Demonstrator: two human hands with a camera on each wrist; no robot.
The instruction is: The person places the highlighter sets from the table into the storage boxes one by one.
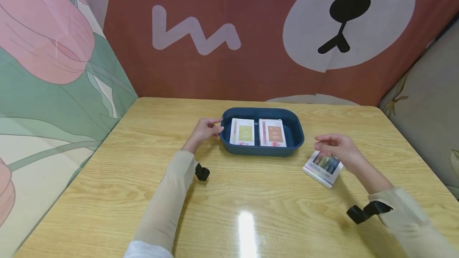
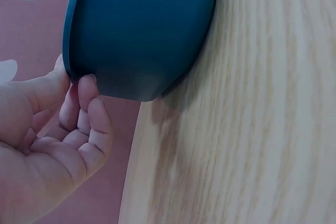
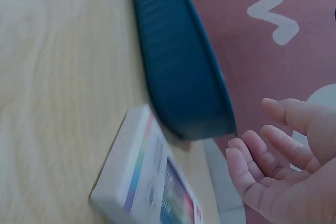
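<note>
A dark blue plastic basket [image 1: 256, 151] stands on the table. My left hand [image 1: 203, 131] pinches its left rim between thumb and fingers, which the left wrist view shows close up. Two white boxes lie side by side inside: one with a yellow-green panel [image 1: 246, 133], the other with an orange-brown panel [image 1: 275, 134]. To the right of the basket, my right hand [image 1: 338, 147] hovers with loosely bent fingers and holds nothing. Below it lies a third white box [image 1: 321, 170] with a dark window of colours, partly covered by that hand; its rainbow stripe [image 3: 137, 174] shows in the right wrist view.
The light wooden table [image 1: 222, 206] carries a bright light reflection near its front. Behind it hangs a reddish-brown cloth [image 1: 258, 67] with a cartoon face, and a flower-patterned cloth [image 1: 46, 102] borders the left side. Black wrist mounts [image 1: 202, 172] sit on both sleeves.
</note>
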